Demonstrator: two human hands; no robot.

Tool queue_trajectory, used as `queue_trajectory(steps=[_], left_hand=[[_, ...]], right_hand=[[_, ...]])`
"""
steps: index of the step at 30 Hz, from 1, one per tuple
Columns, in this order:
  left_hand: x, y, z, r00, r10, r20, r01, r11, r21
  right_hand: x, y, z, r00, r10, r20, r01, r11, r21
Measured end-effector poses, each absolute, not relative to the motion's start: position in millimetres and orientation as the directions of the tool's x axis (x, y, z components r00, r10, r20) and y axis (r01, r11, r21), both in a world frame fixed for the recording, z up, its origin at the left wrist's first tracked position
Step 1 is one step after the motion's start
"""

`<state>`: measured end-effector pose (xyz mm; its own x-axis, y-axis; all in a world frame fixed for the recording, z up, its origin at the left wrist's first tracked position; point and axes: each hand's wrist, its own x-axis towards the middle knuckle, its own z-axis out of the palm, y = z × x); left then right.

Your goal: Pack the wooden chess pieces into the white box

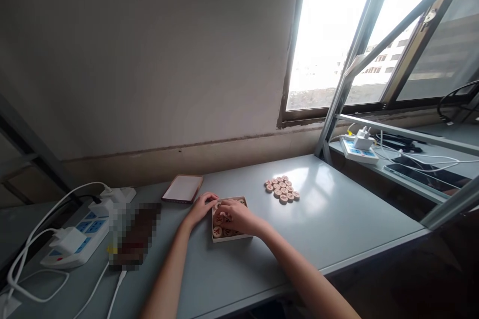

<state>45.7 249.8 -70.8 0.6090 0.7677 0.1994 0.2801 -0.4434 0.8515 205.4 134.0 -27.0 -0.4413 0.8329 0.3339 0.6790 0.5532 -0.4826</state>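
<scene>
A shallow, pale open box (232, 238) stands on the desk in front of me, with round wooden xiangqi pieces (217, 232) lying in it, marked with dark or red characters. My left hand (203, 208) grips the far left corner of this box, fingers bent at its rim. Over the box reaches my right hand (232, 213), its fingers curled down onto a piece at the left side and covering much of the inside. Farther right, a cluster of more xiangqi pieces (283, 189) lies flat on the desk, side by side.
Behind my left hand lies the box lid (183, 188), inside up. A power strip (80, 241) with plugs and white cables is at the left, beside a blurred-out object (136, 234). A metal frame post (342, 79) rises at the desk's far right corner.
</scene>
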Motion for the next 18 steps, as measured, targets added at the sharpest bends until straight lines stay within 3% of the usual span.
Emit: queue_trajectory(steps=[5,10,15,17,18], left_hand=[[44.6,248.9,-69.2,0.627,0.758,0.18,0.294,-0.443,0.847],[43.7,250.5,-72.1,0.618,0.77,0.159,0.311,-0.425,0.85],[43.8,250.3,-71.5,0.614,0.772,0.165,0.317,-0.433,0.844],[43.8,249.6,-70.1,0.619,0.769,0.161,0.322,-0.435,0.841],[43.8,249.4,-69.5,0.62,0.768,0.16,0.323,-0.436,0.84]], right_hand=[[230.1,134.7,-16.2,-0.314,0.884,0.345,0.719,0.459,-0.521],[277.8,130.6,-13.6,-0.014,0.906,0.422,0.935,0.161,-0.315],[312.0,124.2,-24.7,0.225,0.93,0.289,0.973,-0.2,-0.115],[309.1,124.1,-24.5,0.242,0.929,0.281,0.97,-0.224,-0.097],[303.3,124.8,-23.0,0.192,0.94,0.281,0.978,-0.161,-0.13]])
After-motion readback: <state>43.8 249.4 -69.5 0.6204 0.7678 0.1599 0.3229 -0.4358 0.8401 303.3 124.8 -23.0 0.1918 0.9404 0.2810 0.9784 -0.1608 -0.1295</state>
